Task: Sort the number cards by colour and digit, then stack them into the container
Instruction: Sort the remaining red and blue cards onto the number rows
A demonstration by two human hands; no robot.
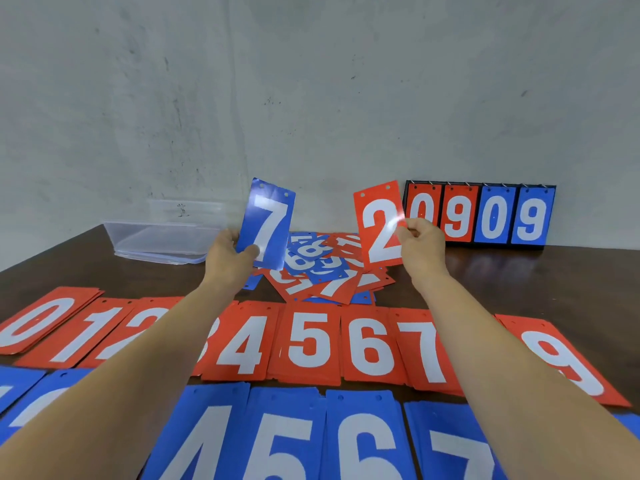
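Mid-sort here, by my read: the blue 7 card (268,225) is up in the air over the left edge of the loose pile (322,268), pinched near its lower corner by the left hand (230,252), thumb across the front and fingers curled behind. The red 2 card (379,226) is up over the pile's right edge, nipped at its side between the thumb and fingertips of the right hand (420,244). Next move, I reckon, is 2 drops. The red 2 goes onto the red 2 stack (138,317), which is in the row just on my side of the pile and half hidden under the left forearm. The blue 7 goes onto the blue 7 stack (443,445), in the row nearer me again and off to the right. That crosses the arms, so I'd do 1 at a time and square each card up. There's plenty left in the pile, so filling the container (162,237), off to the pile's left and seemingly holding no cards, looks a way off. The cards are thin, stiff-looking glossy rectangles with white digits and 2 punched holes along the top; the glare on both held ones says slick, so they'll likely slide. The container's a shallow clear plastic tub with rounded corners. Right of the pile, against the scuffed grey wall (311,81), a flip scoreboard (481,214) reads 0909. It's all on a dark, shiny wooden table (519,278).
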